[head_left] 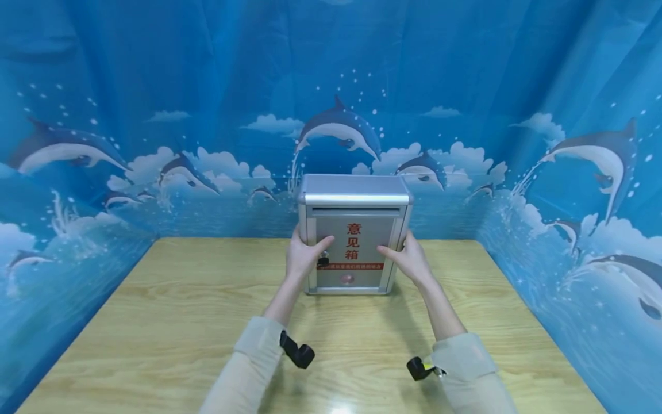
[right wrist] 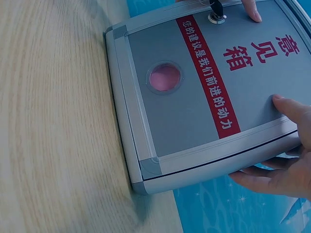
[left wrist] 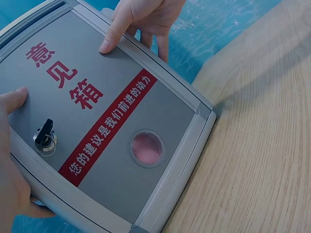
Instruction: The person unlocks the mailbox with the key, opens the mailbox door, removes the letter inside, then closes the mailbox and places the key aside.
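A silver-grey metal suggestion box (head_left: pixel 354 230) stands upright near the table's back edge, its front facing me. Red characters, a red stripe and a round window (left wrist: pixel 146 148) with something pink behind it mark the front. Near the left side a key (left wrist: pixel 45 130) sits in a lock. My left hand (head_left: pixel 302 256) grips the box's left side, thumb on the front panel beside the lock. On the opposite side my right hand (head_left: pixel 412 259) holds the box, its thumb (right wrist: pixel 286 107) on the front and its fingers around the side edge. A slot runs across the upper front.
The wood-grain table (head_left: pixel 196 310) spreads out in front of the box and to both sides. Blue curtains (head_left: pixel 233 86) printed with dolphins and clouds enclose it at the back, left and right. Both wrists wear small black cameras (head_left: pixel 304 355).
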`<action>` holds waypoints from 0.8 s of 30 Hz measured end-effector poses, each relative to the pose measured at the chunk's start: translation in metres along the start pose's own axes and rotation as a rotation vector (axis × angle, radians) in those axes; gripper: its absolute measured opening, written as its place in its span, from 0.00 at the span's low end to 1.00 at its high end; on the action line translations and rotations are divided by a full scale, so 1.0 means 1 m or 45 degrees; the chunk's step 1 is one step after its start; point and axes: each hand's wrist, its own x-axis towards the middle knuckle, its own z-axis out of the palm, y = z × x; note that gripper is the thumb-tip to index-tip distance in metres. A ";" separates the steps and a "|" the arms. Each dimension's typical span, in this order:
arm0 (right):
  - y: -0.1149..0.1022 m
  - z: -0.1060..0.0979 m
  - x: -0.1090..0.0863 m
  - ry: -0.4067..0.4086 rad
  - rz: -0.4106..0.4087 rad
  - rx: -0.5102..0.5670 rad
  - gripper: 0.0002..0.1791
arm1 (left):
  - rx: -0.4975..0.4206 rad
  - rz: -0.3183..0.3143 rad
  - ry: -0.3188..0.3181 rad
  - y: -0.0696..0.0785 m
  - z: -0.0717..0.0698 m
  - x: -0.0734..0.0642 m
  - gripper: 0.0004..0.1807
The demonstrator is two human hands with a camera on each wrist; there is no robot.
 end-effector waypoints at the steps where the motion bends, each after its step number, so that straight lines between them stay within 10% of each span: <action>1: 0.001 0.000 0.000 0.000 0.004 -0.002 0.45 | 0.000 -0.002 -0.003 0.000 0.000 0.000 0.51; 24: 0.013 -0.002 -0.002 0.056 -0.070 -0.012 0.41 | 0.141 0.012 -0.196 -0.003 -0.023 0.012 0.51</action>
